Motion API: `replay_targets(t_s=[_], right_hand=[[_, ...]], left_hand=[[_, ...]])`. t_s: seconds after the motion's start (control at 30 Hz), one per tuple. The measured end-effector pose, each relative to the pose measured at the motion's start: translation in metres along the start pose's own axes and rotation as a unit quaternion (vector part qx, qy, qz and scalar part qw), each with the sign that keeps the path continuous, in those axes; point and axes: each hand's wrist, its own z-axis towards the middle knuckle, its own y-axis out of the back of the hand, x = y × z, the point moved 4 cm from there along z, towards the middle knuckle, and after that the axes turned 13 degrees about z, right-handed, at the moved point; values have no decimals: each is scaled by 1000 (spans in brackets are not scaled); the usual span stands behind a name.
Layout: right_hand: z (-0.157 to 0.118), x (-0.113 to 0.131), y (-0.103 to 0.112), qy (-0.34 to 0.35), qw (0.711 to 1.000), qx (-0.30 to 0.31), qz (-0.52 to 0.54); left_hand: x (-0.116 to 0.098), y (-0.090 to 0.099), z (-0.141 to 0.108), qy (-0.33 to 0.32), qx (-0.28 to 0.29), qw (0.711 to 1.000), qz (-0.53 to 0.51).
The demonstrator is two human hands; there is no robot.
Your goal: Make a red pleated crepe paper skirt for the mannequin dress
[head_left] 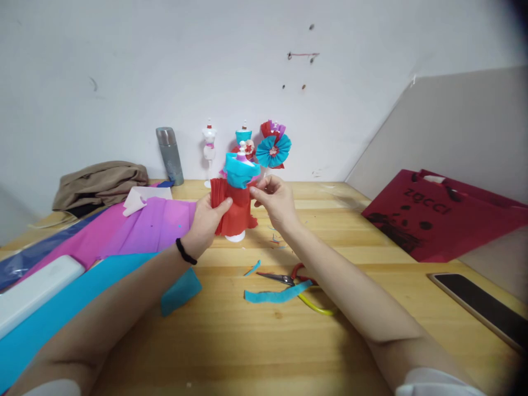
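A small white dress form (236,237) stands upright before me, wrapped in a turquoise paper top (241,171) with some pink at its sides. Red crepe paper (237,212) hangs round its lower part as a skirt, gathered in tight pleats on the left. My left hand (208,220) is closed on that pleated part, thumb in front. At the waist's right side, my right hand (274,201) pinches the red paper's upper edge between thumb and fingers; the exact grip is partly hidden. Red-and-yellow-handled scissors (284,279) and a turquoise paper strip (276,295) lie nearer me, below the right forearm.
Behind stand a bare dress form (209,148), others dressed in paper with a turquoise rosette (274,151), and a grey bottle (170,157). Purple paper (152,225), turquoise sheets (181,291), brown cloth (103,184) and a white case (45,289) lie left; a red bag (437,220) and phone (478,302) right.
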Motion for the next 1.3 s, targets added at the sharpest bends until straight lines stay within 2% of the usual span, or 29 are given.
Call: replay_targets(t_s=[0.37, 0.7, 1.3], right_hand=[[-7, 0, -9, -13, 998, 49, 41], [-13, -7, -13, 34, 995, 69, -70], [-5, -15, -3, 17, 998, 32, -60]], left_hand=[[0, 3, 1, -17, -3, 999, 33], [5, 3, 2, -18, -4, 999, 39], [-1, 4, 3, -21, -3, 999, 32]])
